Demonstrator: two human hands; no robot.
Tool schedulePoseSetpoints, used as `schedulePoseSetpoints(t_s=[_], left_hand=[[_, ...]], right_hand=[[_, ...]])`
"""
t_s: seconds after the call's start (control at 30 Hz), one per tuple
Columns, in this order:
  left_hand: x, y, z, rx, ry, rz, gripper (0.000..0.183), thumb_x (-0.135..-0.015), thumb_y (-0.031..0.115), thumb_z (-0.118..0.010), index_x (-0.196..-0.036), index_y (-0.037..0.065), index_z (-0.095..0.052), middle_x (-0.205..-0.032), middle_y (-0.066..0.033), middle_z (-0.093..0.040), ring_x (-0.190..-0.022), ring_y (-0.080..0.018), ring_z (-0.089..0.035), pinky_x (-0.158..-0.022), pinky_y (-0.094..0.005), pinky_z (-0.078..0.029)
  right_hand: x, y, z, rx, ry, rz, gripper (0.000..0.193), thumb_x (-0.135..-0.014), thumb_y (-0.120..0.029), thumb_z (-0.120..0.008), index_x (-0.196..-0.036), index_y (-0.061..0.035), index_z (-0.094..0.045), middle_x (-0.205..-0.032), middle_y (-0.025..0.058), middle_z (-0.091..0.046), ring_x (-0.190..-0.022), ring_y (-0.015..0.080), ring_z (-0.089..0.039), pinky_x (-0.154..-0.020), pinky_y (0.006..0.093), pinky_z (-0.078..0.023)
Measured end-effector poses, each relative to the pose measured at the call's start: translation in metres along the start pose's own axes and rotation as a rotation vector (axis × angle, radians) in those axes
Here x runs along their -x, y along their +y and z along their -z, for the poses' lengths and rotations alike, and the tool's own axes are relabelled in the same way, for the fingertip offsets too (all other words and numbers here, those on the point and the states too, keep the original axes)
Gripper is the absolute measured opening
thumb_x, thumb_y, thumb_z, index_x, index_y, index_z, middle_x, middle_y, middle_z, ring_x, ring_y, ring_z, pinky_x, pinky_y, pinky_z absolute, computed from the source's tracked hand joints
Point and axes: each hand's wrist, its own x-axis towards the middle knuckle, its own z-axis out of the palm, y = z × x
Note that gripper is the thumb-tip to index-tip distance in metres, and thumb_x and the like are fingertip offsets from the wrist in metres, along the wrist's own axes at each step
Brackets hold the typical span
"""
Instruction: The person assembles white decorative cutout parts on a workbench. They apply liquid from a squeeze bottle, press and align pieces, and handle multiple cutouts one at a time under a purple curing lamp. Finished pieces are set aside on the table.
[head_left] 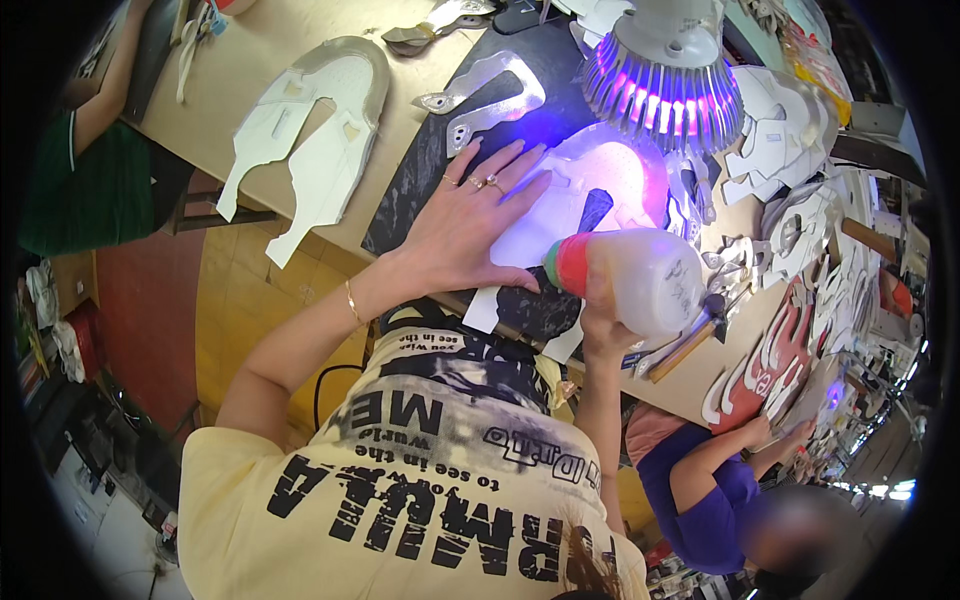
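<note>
My left hand lies flat with its fingers spread, over the near left edge of a white shoe-upper piece. The fingertips rest on or just beside the piece; exactly which I cannot tell. In my right hand is a cloudy plastic squeeze bottle with a red neck and green tip. The bottle is tipped on its side, its tip pointing left over the dark board. Blue-violet light from a finned lamp falls on the upper piece. The bottle covers part of that piece.
Another U-shaped white upper lies to the left, and a smaller silvery piece lies farther back. A hammer and piles of cut pieces are on the right. Co-workers sit at both sides, one in a purple shirt.
</note>
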Motion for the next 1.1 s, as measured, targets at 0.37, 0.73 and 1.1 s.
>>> schedulePoseSetpoints(t_s=[0.37, 0.73, 1.1], left_hand=[[-0.003, 0.003, 0.003, -0.036, -0.015, 0.021, 0.104, -0.064, 0.065, -0.077, -0.145, 0.008, -0.045, -0.156, -0.0138, -0.034, -0.145, -0.0305, -0.030, -0.119, -0.0526, -0.015], [-0.004, 0.002, 0.001, -0.061, 0.005, 0.009, 0.111, -0.065, 0.070, -0.073, -0.148, 0.006, -0.038, -0.153, -0.0155, -0.036, -0.144, -0.0307, -0.030, -0.119, -0.0531, -0.015], [-0.004, 0.002, 0.001, -0.053, 0.018, -0.002, 0.110, -0.064, 0.068, -0.075, -0.147, 0.006, -0.039, -0.153, -0.0153, -0.036, -0.144, -0.0307, -0.030, -0.119, -0.0532, -0.015]], right_hand=[[-0.019, 0.004, 0.034, -0.385, 0.707, -0.283, 0.048, -0.084, -0.016, -0.074, -0.124, 0.0014, -0.053, -0.115, 0.0107, -0.059, -0.100, 0.0212, -0.062, -0.087, 0.0364, -0.052], [-0.042, 0.027, 0.020, 0.145, 0.359, 0.011, 0.058, -0.069, -0.031, -0.087, -0.112, -0.0002, -0.063, -0.104, 0.0094, -0.068, -0.095, 0.0228, -0.067, -0.088, 0.0369, -0.051], [-0.019, 0.031, 0.018, 0.271, 0.250, -0.035, 0.072, -0.067, -0.033, -0.088, -0.120, -0.0001, -0.053, -0.109, 0.0125, -0.062, -0.097, 0.0279, -0.064, -0.092, 0.0395, -0.048]])
